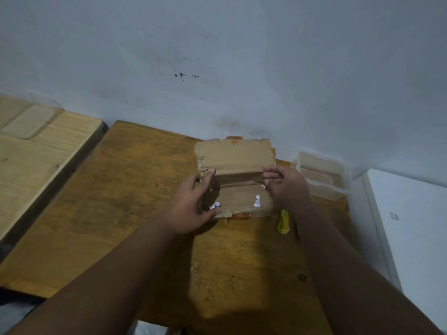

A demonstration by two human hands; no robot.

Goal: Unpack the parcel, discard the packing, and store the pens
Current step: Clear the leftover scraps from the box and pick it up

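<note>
**Cardboard parcel (234,155) on tabletop (121,189), flaps apart**

My left grip (191,204) rests straight-fingered against the parcel's left end. My right grip (285,187) pinches the far flap's right corner. The parcel sits between them. A yellow cutter (283,220) lies just beside my right wrist.

The wooden table (121,213) carries a cardboard parcel (235,155), yellow cutter (283,222) and clear box (324,177).

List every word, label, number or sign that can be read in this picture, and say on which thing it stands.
None can be read.
Parcel: plain brown cardboard; the white paper scraps on its near flap are too small to read.
Yellow cutter: no legible marking.
Clear plastic box: no label shows.
</note>
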